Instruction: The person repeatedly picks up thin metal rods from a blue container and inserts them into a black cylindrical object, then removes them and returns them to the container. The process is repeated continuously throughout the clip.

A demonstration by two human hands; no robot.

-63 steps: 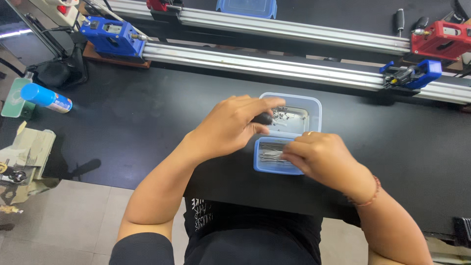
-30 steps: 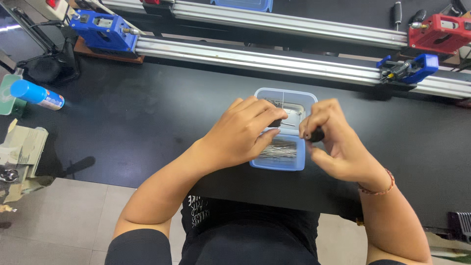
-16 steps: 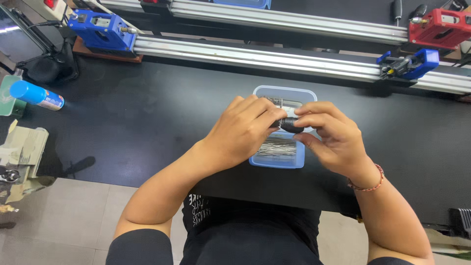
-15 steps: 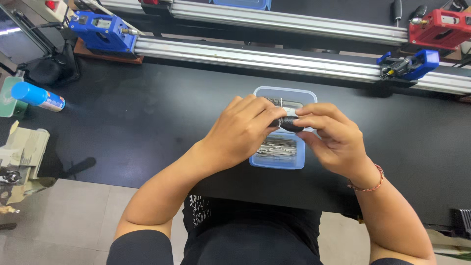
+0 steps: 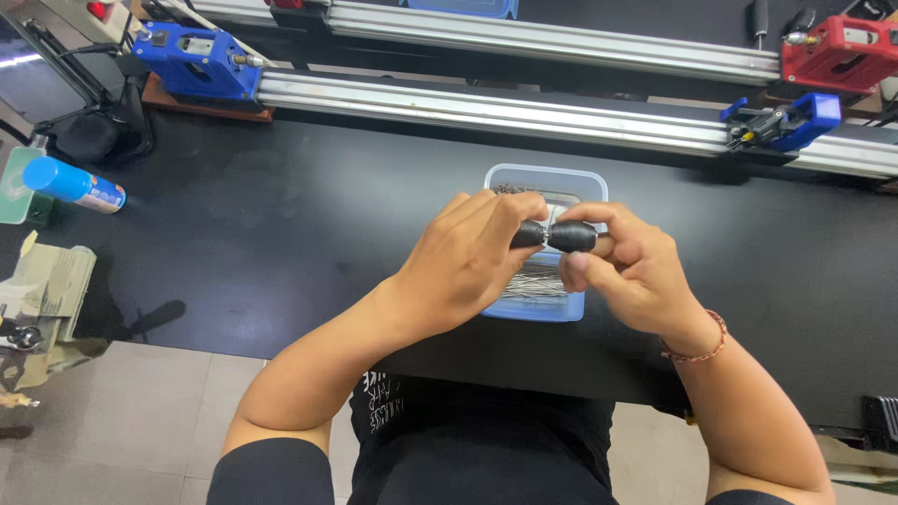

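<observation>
Head view: left hand (image 5: 468, 266) and right hand (image 5: 631, 271) both pinched on two small black cylindrical pieces (image 5: 555, 236) above pale blue plastic tray (image 5: 545, 178) of thin metal pins (image 5: 533, 283).

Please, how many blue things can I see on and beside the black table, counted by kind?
Blue clamp blocks on the metal rails: 2
Blue tray under the hands: 1
Blue spray can: 1
Blue bin at the top edge: 1
Total: 5
</observation>
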